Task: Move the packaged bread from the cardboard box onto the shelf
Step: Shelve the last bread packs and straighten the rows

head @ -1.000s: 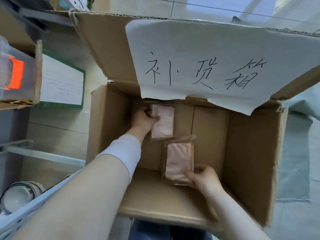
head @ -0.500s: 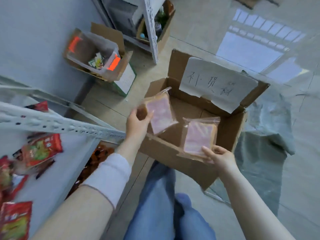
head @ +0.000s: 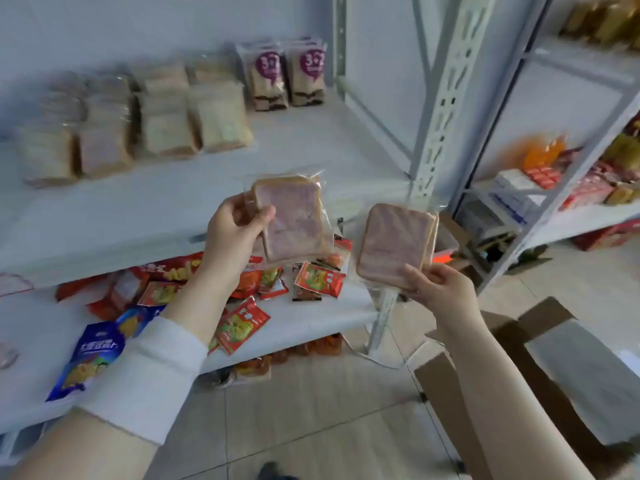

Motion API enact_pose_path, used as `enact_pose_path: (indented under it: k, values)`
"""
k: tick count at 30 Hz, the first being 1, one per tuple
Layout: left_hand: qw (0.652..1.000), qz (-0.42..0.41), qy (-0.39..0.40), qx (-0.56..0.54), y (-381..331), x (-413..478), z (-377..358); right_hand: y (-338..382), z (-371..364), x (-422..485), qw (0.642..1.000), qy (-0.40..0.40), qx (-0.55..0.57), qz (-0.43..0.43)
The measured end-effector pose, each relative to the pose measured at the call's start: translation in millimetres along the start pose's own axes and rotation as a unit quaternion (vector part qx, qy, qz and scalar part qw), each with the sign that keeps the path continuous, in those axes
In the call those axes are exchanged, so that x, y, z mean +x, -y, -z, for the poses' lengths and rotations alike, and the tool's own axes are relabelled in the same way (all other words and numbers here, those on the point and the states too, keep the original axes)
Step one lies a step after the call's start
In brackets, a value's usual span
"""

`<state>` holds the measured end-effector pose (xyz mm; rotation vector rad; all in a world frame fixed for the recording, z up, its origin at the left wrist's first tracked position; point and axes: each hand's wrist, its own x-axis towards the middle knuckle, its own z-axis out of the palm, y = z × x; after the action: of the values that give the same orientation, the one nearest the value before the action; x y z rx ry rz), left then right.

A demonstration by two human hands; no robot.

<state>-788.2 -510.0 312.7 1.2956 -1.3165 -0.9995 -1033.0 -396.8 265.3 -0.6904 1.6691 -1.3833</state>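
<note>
hands both loaded: left hand (head: 239, 230) grips one clear-wrapped pack of pinkish sliced bread with a tan crust (head: 294, 220) by its left edge, thumb across the front, fingers behind; right hand (head: 440, 289) pinches a second, same-looking clear-wrapped pink bread pack (head: 391, 244) at its bottom right corner. both packs roughly upright, faces toward the camera, held in the air in front of the white metal shelf board (head: 156, 209), not touching it and apart from each other. each pack: squarish slice, rounded corners, pale pink face, brown rim, crinkled plastic seal sticking out on top. brown cardboard box (head: 433, 393) sits on the floor at lower right, under the right forearm. on the shelf board, back left: rows of blurred beige wrapped bread packs (head: 138, 123), and beside them two packs with purple round labels (head: 287, 77). tier below holds red snack sachets (head: 318, 277) and a blue bag (head: 93, 355). white cuff (head: 149, 379) on the left forearm.
</note>
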Motion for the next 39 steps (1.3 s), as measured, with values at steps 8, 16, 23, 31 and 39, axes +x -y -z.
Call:
enact_pose_path:
  k: [8, 16, 23, 31, 39]
  values:
    - [0.988, 0.010, -0.151, 0.036, 12.0, 74.2, 247.5, 56.5, -257.9, -15.8, 0.983, 0.129, -0.096, 0.091]
    - [0.977, 0.030, -0.203, 0.055, 51.0, 175.6, 342.1, 68.6, -432.1, 18.8, 0.985, 0.131, -0.069, 0.087]
    - [0.965, 0.016, -0.223, 0.133, 70.8, 261.8, 356.1, 75.6, -526.2, 65.8, 0.981, 0.073, -0.134, 0.121]
    - [0.964, 0.004, -0.175, 0.198, 97.2, 286.9, 370.1, 76.6, -537.4, 60.6, 0.844, -0.027, -0.357, 0.400]
    - [0.994, 0.085, -0.045, 0.051, 98.0, 339.8, 395.6, 108.3, -589.4, 30.9, 0.697, 0.160, -0.494, 0.494]
